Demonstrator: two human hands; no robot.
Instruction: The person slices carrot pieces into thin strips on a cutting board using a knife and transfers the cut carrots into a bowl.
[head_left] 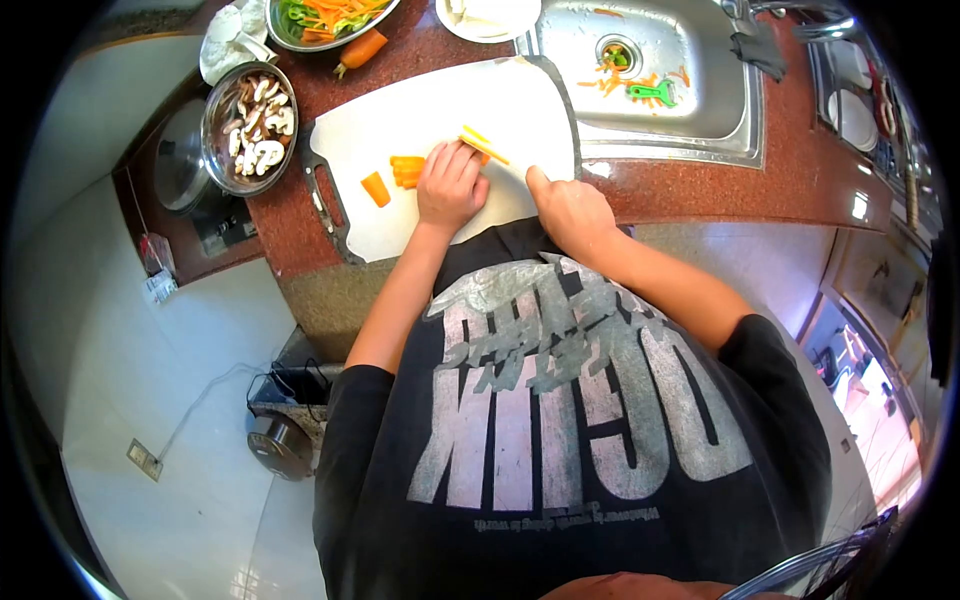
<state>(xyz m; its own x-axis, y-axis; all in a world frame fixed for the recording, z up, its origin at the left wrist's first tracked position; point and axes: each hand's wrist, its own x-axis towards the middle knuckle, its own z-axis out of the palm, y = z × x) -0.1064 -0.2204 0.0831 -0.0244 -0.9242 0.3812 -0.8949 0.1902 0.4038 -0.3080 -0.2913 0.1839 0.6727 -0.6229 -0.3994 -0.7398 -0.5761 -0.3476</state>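
On the white cutting board [400, 115], my left hand [452, 185] presses its bent fingers down on a piece of carrot [486, 157], mostly hidden beneath them. My right hand [575, 212] is closed around a knife [515, 168], whose handle is hidden in the fist. Its pale blade points up and left beside my left fingertips and barely stands out from the board. Thin carrot strips [484, 143] lie along the blade. Left of my left hand are a stack of carrot pieces [407, 170] and a single carrot chunk [376, 189].
A steel bowl of sliced mushrooms [262, 125] stands left of the board. Behind it are a bowl of shredded vegetables [325, 18], a whole carrot [361, 50] and a white plate [488, 20]. The sink [690, 115] at right holds peelings and a green peeler [652, 93].
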